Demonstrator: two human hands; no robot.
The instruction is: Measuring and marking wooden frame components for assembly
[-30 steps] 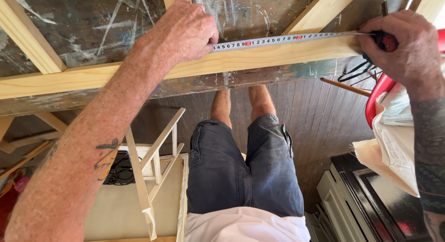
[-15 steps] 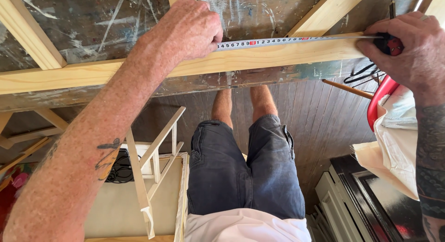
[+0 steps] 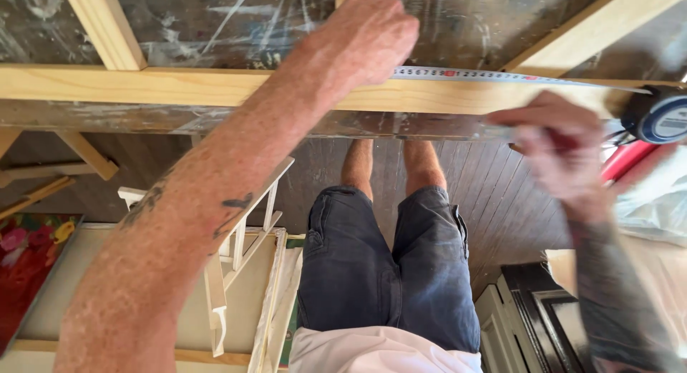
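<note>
My left hand [image 3: 368,37] presses down on the end of a yellow-white tape measure blade [image 3: 472,75], which runs to the right along a pale wooden batten [image 3: 179,85]. The tape's round blue-and-black case [image 3: 662,115] rests at the batten's right end. My right hand [image 3: 554,151] is blurred and hangs just below the batten, left of the case and apart from it. Its fingers curl around a small dark red thing [image 3: 565,140] that is too blurred to name.
The batten belongs to a wooden frame [image 3: 104,26] over a paint-smeared sheet [image 3: 236,22]. Below are my legs in blue shorts [image 3: 386,273] on dark floorboards, a white wooden rack [image 3: 243,237], a black cabinet [image 3: 544,316], a red shape [image 3: 630,162] and clear plastic at right.
My right hand has let go of the tape case and dropped left and down from it. The case now lies on the batten. My left hand stays on the tape.
</note>
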